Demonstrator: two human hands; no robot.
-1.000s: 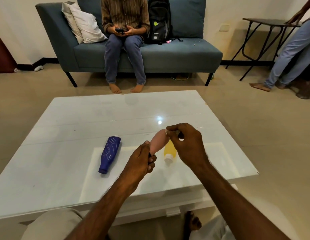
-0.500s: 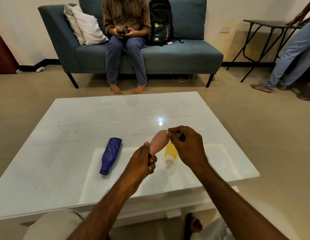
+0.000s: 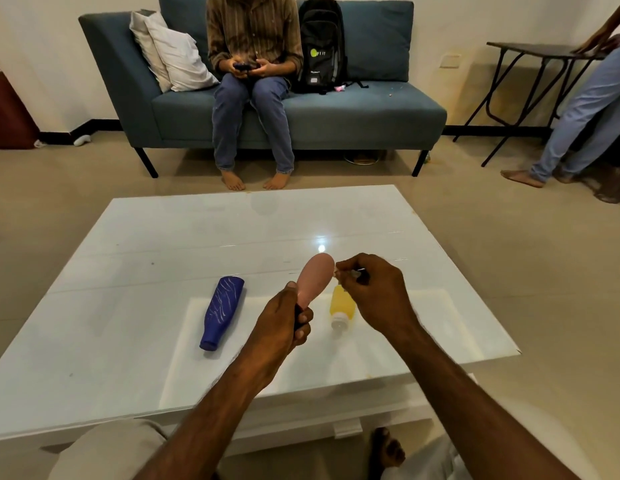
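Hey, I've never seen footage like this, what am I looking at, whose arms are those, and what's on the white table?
No machine here: a camera worn on a person's head looks forward and down, so both arms are the wearer's own. The left hand grips a pink bottle by its dark neck, above the white table. The right hand pinches a small object beside the bottle's far end; it is too small to identify. On the table lie a blue bottle and a yellow bottle, both on their sides. Beyond, someone sits on a sofa.
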